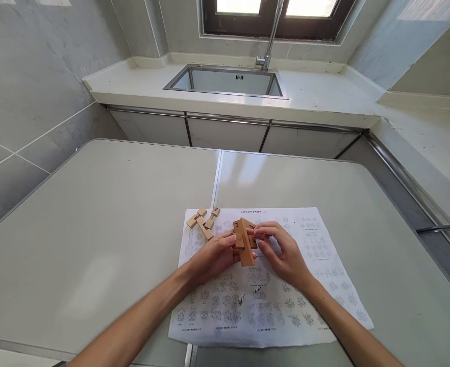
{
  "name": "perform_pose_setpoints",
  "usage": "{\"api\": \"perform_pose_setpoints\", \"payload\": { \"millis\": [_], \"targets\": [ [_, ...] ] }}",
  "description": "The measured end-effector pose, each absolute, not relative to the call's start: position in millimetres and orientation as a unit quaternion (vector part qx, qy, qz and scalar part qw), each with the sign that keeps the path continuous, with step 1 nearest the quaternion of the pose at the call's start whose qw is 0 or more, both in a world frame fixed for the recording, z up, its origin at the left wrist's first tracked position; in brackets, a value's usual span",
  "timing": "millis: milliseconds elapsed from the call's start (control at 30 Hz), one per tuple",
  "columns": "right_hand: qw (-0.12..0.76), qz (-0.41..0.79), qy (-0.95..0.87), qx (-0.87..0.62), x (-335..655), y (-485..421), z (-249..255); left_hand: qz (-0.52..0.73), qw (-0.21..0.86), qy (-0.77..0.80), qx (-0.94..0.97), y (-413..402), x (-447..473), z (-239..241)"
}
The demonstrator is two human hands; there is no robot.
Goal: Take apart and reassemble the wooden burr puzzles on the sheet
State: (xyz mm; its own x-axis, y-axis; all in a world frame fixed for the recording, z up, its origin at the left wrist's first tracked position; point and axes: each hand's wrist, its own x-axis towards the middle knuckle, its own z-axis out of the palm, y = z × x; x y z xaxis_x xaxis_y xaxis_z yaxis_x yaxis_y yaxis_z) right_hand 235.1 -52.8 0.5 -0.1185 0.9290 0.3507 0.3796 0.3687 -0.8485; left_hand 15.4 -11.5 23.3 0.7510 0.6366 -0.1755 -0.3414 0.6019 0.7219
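Note:
Both my hands meet over a printed instruction sheet (305, 265) on a grey table (95, 229). Between them is a partly joined wooden puzzle (244, 242) made of crossed notched bars, one marked with a 2. My left hand (213, 257) grips its left side with thumb and fingers. My right hand (282, 252) pinches a bar on its right side. Two or three loose notched wooden pieces (203, 220), one bearing a number, lie on the sheet's far left corner, a short way beyond my left hand.
The table has a seam (216, 176) down its middle. Beyond it stands a white counter (317, 99) with a steel sink (227, 81) and tap (270, 35) under a window. Grey tiled wall lies to the left, a metal rail (437, 229) to the right.

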Motion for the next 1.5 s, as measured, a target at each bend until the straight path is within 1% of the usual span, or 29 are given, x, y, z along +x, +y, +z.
{"api": "perform_pose_setpoints", "payload": {
  "millis": [167, 333, 567, 867, 1167, 1500],
  "targets": [
    [0.439, 0.304, -0.716, -0.451, 235, -53, -2, 0.278, 0.88, 0.2, 0.328, -13, 14, 26],
    [0.439, 0.286, -0.738, -0.425, 234, -53, -7, 0.265, 0.886, 0.208, 0.318, -12, 12, 24],
    [0.448, 0.276, -0.737, -0.425, 235, -53, -12, 0.25, 0.89, 0.181, 0.335, -12, 11, 21],
    [0.438, 0.331, -0.709, -0.442, 232, -56, -5, 0.251, 0.885, 0.185, 0.346, -13, 10, 19],
    [0.43, 0.318, -0.718, -0.446, 233, -56, -3, 0.27, 0.869, 0.201, 0.363, -14, 11, 27],
    [0.413, 0.301, -0.743, -0.432, 236, -56, -9, 0.269, 0.872, 0.202, 0.354, -15, 11, 19]
  ]
}}
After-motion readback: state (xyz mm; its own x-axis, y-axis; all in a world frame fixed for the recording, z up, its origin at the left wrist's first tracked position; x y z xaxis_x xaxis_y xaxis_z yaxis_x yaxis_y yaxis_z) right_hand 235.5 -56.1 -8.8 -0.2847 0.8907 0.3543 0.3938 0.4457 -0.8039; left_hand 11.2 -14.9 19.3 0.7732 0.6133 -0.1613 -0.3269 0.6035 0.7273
